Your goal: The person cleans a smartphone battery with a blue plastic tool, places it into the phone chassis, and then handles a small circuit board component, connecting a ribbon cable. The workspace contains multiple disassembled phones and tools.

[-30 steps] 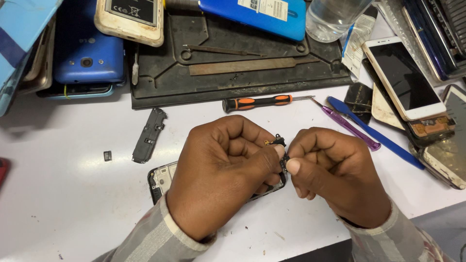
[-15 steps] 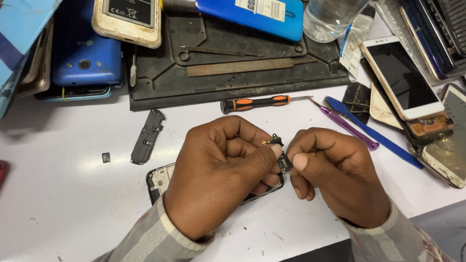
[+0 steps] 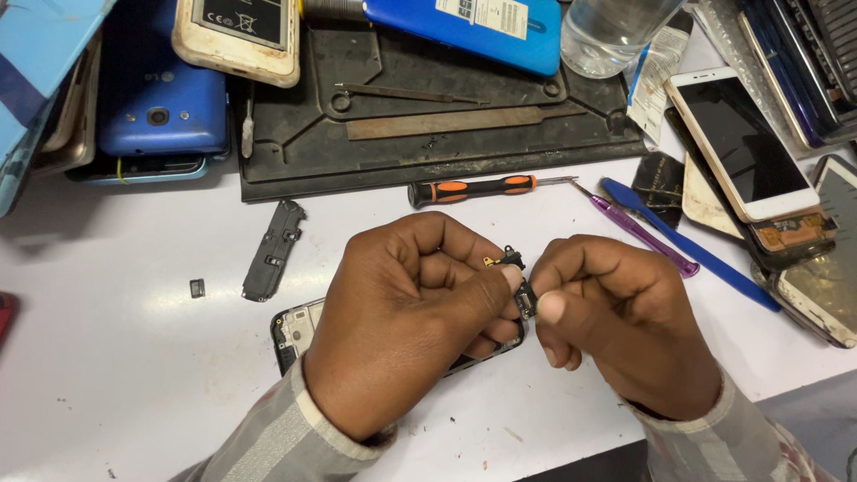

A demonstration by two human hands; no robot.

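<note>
Both our hands, left hand (image 3: 406,312) and right hand (image 3: 616,317), pinch a small black phone component (image 3: 520,284) above the opened black phone frame (image 3: 295,328) on the white desk (image 3: 116,375); the part is out, not refitted.

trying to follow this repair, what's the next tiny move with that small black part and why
Probably lower it toward the opened phone beneath: both the left hand and right hand pinch the small black part in the air, clear of the phone frame.
</note>
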